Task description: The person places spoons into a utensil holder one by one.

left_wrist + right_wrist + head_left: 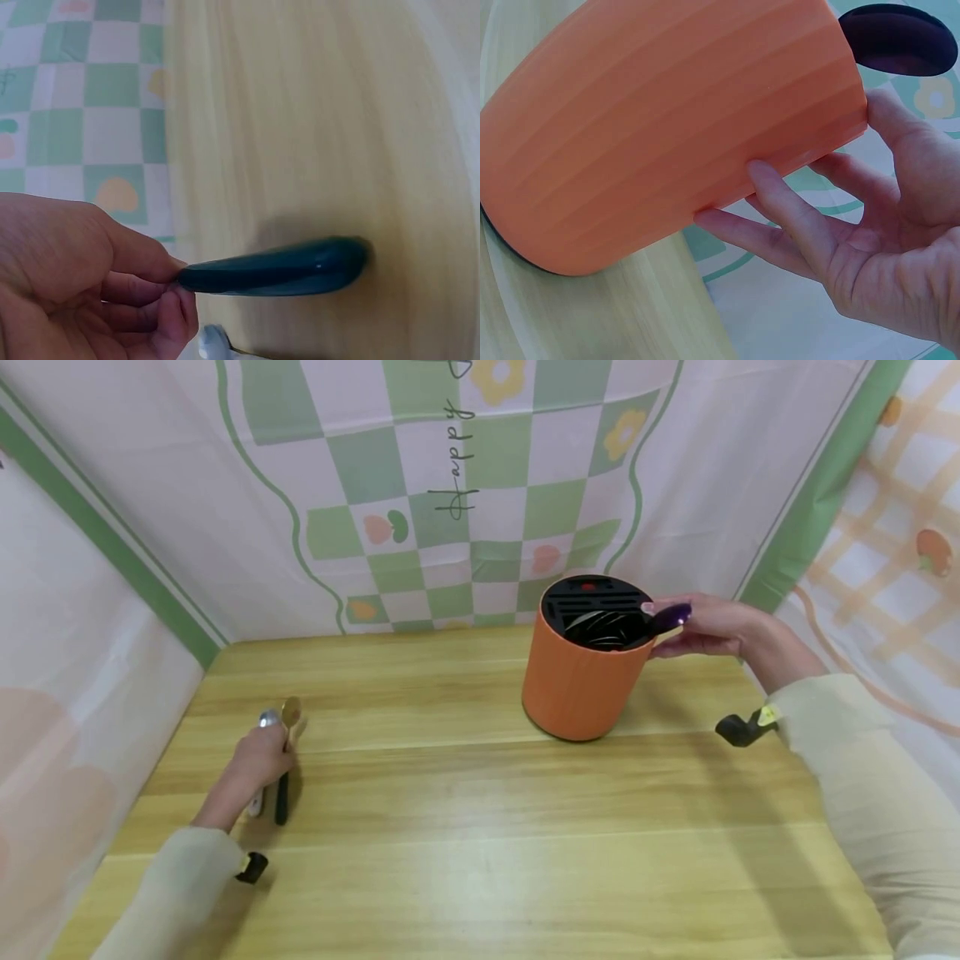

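Observation:
My left hand (258, 756) pinches a spoon with a gold bowl (291, 710) and a dark green handle (277, 268). Next to it on the table lies a utensil with a silvery head (268, 718) and a white handle (256, 803), partly hidden beneath that hand. At the right, my right hand (708, 625) holds the side of an orange utensil holder (585, 693), thumb at the rim and fingertips (765, 176) against the ribbed outer wall. A dark purple spoon (670, 618) leans out of the holder's black slotted top (592, 602), beside the thumb.
The wooden table (420, 827) stretches between the two hands. Behind it hangs a green-and-white checked cloth (495, 518), with further printed cloth (900, 552) at the right side. Each sleeve has a small black wrist mount (741, 729).

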The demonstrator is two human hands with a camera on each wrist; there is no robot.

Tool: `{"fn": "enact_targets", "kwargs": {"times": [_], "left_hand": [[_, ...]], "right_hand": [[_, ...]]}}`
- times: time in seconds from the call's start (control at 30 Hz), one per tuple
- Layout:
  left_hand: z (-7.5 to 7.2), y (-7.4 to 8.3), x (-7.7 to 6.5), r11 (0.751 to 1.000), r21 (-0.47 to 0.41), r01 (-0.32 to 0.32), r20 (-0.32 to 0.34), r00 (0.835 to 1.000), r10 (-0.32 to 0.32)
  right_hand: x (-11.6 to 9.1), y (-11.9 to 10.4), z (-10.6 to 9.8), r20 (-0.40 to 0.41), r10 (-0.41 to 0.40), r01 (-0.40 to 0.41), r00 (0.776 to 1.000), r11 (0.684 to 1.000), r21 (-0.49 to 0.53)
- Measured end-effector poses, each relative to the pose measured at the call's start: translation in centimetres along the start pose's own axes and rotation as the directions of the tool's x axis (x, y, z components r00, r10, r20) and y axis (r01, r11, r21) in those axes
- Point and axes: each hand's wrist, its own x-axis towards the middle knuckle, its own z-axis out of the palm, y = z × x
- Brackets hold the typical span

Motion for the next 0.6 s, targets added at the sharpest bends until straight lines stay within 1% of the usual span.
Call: {"fn": "enact_targets", "kwargs": {"times": [0.17, 0.27, 0.43, 0.53, 0.6], "left_hand": [[0.0, 0.9, -0.1, 0.997, 0.017, -0.072, -0.040, 0.997, 0.072], [-0.1, 1.7, -0.1, 0.994, 0.030, -0.105, -0.060, 0.992, 0.107], [-0.7, 3.5, -0.6, 0.992, -0.021, -0.126, -0.084, 0.989, 0.124], [-1.0, 4.3, -0.8, 0.990, -0.033, -0.137, -0.099, 0.986, 0.133], [-1.2, 4.9, -0.8, 0.991, -0.036, -0.132, -0.100, 0.987, 0.128]], "right_hand": [[0.0, 0.0, 0.0, 0.008, -0.015, 0.015, 1.000, 1.000, -0.012], [-0.1, 0.0, 0.0, 0.005, -0.017, 0.017, 1.000, 1.000, -0.014], [-0.3, 0.0, 0.2, -0.021, -0.010, 0.009, 1.000, 1.000, -0.009], [-0.3, 0.0, 0.3, -0.030, -0.008, 0.007, 1.000, 1.000, -0.013], [-0.2, -0.1, 0.3, -0.035, -0.008, 0.007, 0.999, 1.000, -0.019]]}}
